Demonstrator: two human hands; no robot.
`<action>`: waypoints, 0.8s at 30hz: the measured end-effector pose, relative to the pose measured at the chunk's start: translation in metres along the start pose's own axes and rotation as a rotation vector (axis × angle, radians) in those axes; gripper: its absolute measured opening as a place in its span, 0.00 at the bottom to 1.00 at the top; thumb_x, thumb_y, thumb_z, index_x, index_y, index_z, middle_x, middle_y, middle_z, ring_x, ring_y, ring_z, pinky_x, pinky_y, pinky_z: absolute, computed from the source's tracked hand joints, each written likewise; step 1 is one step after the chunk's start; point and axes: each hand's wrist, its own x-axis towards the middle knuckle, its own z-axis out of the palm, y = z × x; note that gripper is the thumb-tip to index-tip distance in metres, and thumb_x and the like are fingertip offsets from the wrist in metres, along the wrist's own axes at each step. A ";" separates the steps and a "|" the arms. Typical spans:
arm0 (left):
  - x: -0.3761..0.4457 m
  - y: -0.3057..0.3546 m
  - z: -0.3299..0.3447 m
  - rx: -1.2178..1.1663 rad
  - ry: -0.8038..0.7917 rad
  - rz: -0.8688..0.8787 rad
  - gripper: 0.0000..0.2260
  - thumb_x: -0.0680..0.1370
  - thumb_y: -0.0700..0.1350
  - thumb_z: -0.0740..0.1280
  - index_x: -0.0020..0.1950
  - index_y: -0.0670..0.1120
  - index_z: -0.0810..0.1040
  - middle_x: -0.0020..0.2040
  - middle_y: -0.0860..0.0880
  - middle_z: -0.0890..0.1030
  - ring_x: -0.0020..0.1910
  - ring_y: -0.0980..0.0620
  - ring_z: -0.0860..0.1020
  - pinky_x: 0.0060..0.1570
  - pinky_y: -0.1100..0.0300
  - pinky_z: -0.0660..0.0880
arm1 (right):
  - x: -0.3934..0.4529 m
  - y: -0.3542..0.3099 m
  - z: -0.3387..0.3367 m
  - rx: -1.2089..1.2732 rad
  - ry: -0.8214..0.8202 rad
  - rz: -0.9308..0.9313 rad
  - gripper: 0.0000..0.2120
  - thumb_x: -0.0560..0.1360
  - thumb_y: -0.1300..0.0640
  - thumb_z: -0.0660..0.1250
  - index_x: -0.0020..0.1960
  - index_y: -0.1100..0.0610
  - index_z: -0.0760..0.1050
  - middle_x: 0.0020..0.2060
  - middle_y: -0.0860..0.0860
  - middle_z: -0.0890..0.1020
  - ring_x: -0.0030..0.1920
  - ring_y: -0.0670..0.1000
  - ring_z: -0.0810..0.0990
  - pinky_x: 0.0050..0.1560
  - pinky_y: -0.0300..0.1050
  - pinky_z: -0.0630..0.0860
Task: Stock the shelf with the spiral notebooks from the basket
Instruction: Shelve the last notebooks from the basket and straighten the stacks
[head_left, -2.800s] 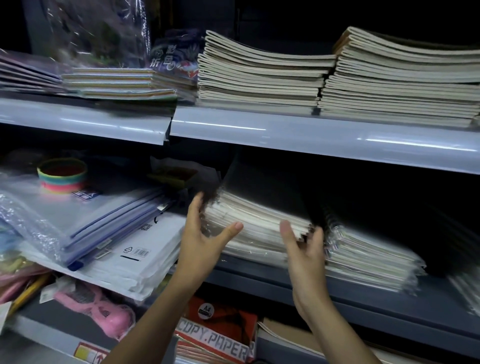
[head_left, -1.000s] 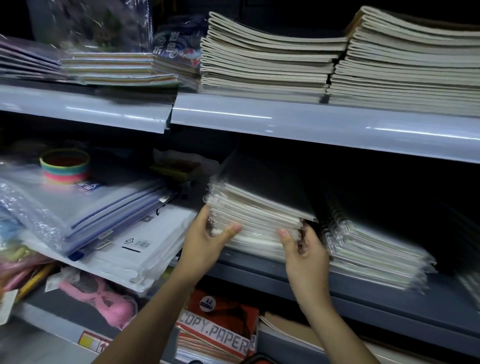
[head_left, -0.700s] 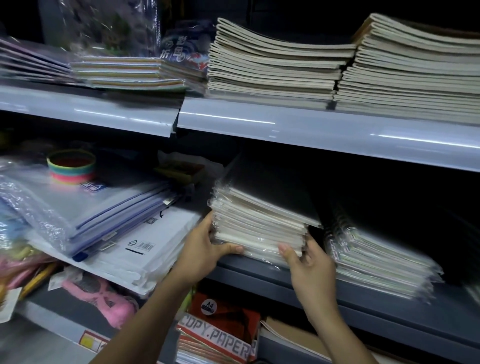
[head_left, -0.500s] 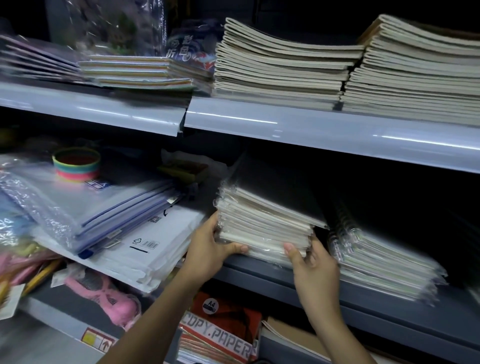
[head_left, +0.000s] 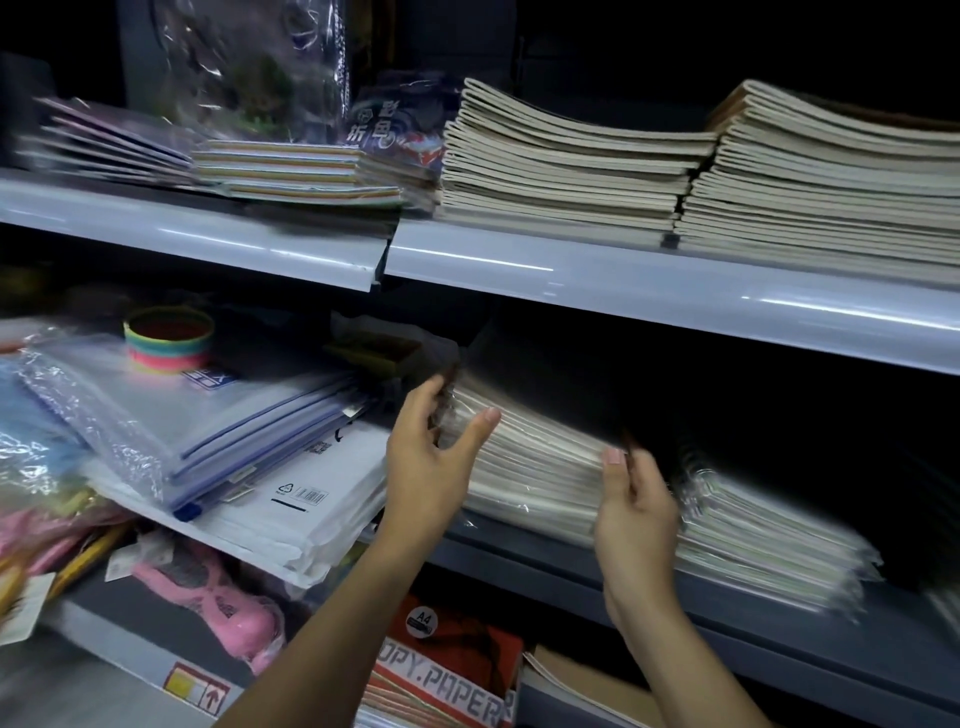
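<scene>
A stack of plastic-wrapped spiral notebooks (head_left: 535, 462) with dark covers lies on the middle shelf (head_left: 571, 569). My left hand (head_left: 428, 462) grips its upper left front corner, thumb on the front edge and fingers round the side. My right hand (head_left: 636, 512) holds the right front corner, with the thumb on the front edge and the fingers tucked into the gap beside a second spiral notebook stack (head_left: 769, 540). The basket is out of view.
The upper shelf (head_left: 623, 291) carries two tall piles of beige exercise books (head_left: 566, 166). Left of the stack lie zip folders (head_left: 218, 415), white envelopes (head_left: 296, 499) and a rainbow spring toy (head_left: 169, 338). Copy paper (head_left: 447, 675) sits below.
Both hands have slid up from the lower front of the stack to its top corners. The stack has settled flatter on the shelf, and the view has shifted slightly.
</scene>
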 end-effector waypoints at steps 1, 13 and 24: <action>0.002 0.001 -0.001 0.018 0.007 0.004 0.22 0.73 0.56 0.74 0.64 0.60 0.70 0.56 0.64 0.75 0.58 0.64 0.74 0.64 0.57 0.75 | 0.002 0.003 0.000 -0.005 -0.003 -0.002 0.10 0.83 0.50 0.60 0.45 0.49 0.76 0.35 0.44 0.78 0.36 0.43 0.74 0.43 0.43 0.71; 0.016 0.006 0.002 0.165 -0.006 0.137 0.22 0.67 0.56 0.78 0.55 0.49 0.77 0.49 0.53 0.79 0.48 0.58 0.76 0.48 0.67 0.72 | 0.004 0.004 -0.011 0.073 -0.046 0.025 0.07 0.82 0.54 0.62 0.49 0.44 0.76 0.45 0.44 0.84 0.45 0.39 0.81 0.47 0.30 0.73; 0.008 0.002 0.001 0.055 -0.051 0.126 0.18 0.70 0.54 0.78 0.54 0.55 0.74 0.47 0.54 0.76 0.42 0.60 0.73 0.43 0.69 0.71 | 0.000 0.007 -0.019 0.024 -0.179 0.032 0.12 0.79 0.47 0.65 0.43 0.55 0.73 0.32 0.46 0.77 0.34 0.42 0.76 0.36 0.35 0.72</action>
